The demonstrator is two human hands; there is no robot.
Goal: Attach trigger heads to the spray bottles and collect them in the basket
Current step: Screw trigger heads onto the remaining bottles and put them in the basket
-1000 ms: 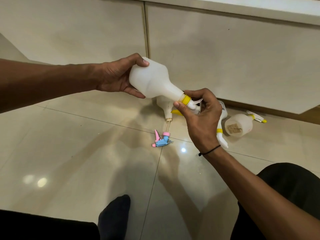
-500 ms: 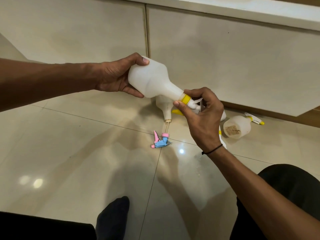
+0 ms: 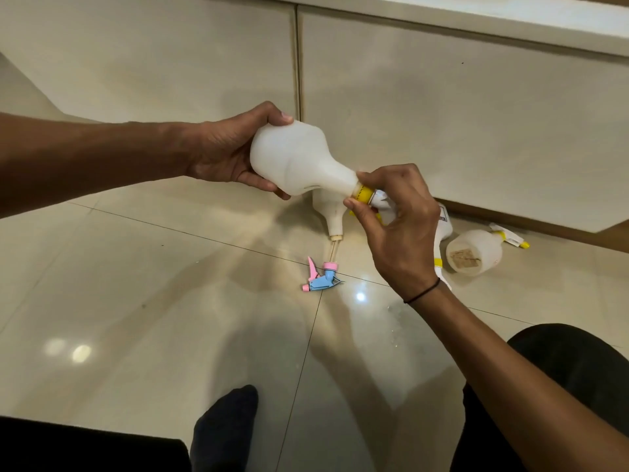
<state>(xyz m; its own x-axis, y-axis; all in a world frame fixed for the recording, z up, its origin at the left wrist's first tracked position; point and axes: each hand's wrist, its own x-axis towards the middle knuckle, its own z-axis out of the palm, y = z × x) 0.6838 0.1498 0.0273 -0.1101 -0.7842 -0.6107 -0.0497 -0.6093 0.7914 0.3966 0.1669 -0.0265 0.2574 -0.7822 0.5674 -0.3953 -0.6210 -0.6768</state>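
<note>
My left hand (image 3: 224, 155) grips the base of a white spray bottle (image 3: 299, 161) held sideways above the floor. My right hand (image 3: 398, 226) pinches the yellow collar (image 3: 363, 193) of the white trigger head at the bottle's neck; most of that head is hidden behind my fingers. On the floor behind lies a second white bottle (image 3: 328, 212) without a head, its neck toward me. A pink and blue trigger head (image 3: 321, 279) lies just below it. A third bottle (image 3: 474, 252) with a yellow-tipped head lies on its side at the right. No basket is in view.
Glossy beige floor tiles (image 3: 136, 301) spread out in front of me. Cream cabinet fronts (image 3: 442, 97) rise close behind the bottles. My socked foot (image 3: 224, 427) and dark-trousered knee (image 3: 578, 369) fill the lower edge. A fourth bottle is partly hidden behind my right wrist.
My right hand's fingers have shifted round the yellow collar, thumb now lower and fingers closer over it. The bottle in my left hand has barely moved.
</note>
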